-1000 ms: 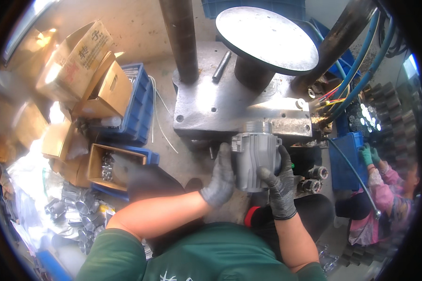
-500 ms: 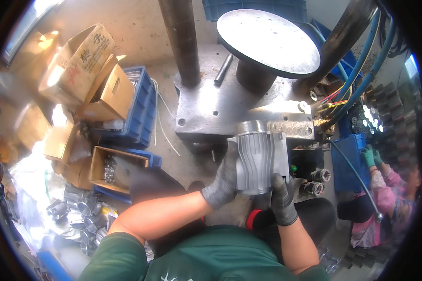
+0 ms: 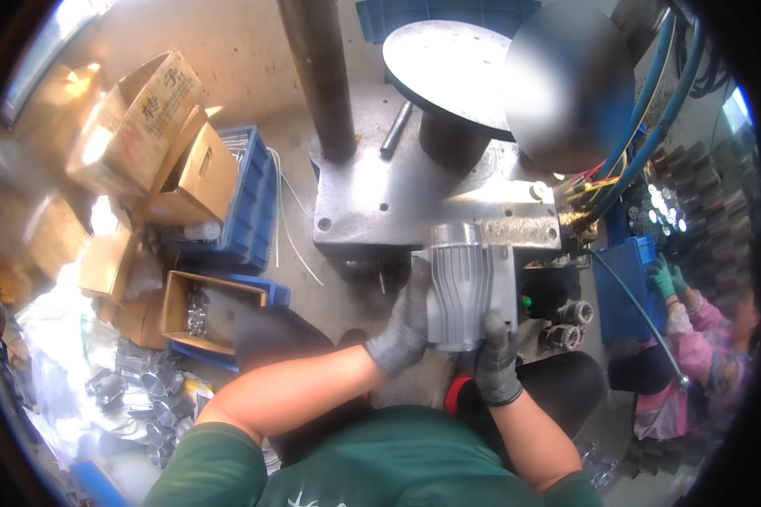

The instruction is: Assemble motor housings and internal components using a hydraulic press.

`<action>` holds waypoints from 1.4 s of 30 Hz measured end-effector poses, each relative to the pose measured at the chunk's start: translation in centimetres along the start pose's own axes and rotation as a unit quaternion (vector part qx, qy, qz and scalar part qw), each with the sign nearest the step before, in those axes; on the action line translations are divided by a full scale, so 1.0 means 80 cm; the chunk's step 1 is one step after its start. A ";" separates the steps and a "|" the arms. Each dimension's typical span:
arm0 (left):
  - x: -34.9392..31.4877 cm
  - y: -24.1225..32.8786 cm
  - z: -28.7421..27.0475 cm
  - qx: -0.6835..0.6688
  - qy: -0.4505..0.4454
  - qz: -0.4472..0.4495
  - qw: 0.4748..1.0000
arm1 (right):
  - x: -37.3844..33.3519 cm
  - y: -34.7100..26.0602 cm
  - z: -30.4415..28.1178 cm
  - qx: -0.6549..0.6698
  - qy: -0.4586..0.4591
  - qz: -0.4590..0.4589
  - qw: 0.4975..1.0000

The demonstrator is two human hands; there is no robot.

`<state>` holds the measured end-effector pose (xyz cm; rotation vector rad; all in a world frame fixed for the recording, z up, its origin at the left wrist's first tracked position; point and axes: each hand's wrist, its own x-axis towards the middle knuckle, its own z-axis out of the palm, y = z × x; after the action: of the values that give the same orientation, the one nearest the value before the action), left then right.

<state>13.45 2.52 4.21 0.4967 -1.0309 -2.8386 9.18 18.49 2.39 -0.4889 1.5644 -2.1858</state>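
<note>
The left hand (image 3: pixel 402 328) and right hand (image 3: pixel 496 363) clamp a finned metal housing (image 3: pixel 460 296) between them. A metal base (image 3: pixel 359 198) stands beyond.

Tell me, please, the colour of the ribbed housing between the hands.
The ribbed housing is silver-grey, clearest in the head view.

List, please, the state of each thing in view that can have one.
Left hand: gloved, against ribbed metal housing
Right hand: gloved, against ribbed metal housing
Ribbed metal housing: upright, held
Metal rod: resting on metal base
Printed cardboard box: open
Small brown box: open, holding metal parts
</note>
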 end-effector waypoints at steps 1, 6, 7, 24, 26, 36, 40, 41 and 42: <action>0.006 0.001 -0.001 0.030 0.008 0.028 0.999 | 0.007 -0.004 0.002 0.005 0.011 0.027 1.000; 0.010 -0.006 -0.002 0.012 -0.006 0.021 1.000 | 0.023 -0.047 0.025 0.022 0.040 0.110 0.993; 0.010 -0.007 -0.001 0.020 -0.022 0.029 0.999 | 0.022 -0.045 0.019 0.017 0.053 0.111 0.992; 0.001 0.097 0.016 0.224 -0.165 0.060 0.959 | 0.007 -0.080 -0.033 -0.112 -0.030 -0.117 0.986; 0.003 0.097 0.014 0.290 -0.116 0.044 0.949 | 0.007 -0.079 -0.034 -0.114 -0.035 -0.111 0.987; -0.014 0.081 0.015 0.243 -0.131 0.144 0.950 | 0.024 -0.088 -0.042 -0.295 -0.094 -0.288 0.906; -0.011 0.071 0.010 0.340 -0.068 0.222 0.911 | 0.021 -0.076 -0.044 -0.349 -0.048 -0.299 0.887; -0.009 0.070 0.005 0.434 -0.067 0.249 0.864 | 0.022 -0.079 -0.043 -0.350 -0.049 -0.299 0.886; -0.010 0.068 0.005 0.433 -0.065 0.249 0.864 | 0.023 -0.083 -0.038 -0.387 -0.046 -0.317 0.865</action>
<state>13.87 -1.27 8.16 0.0391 -2.0853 -1.8576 5.25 21.90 7.88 -1.5050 2.4545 -1.7537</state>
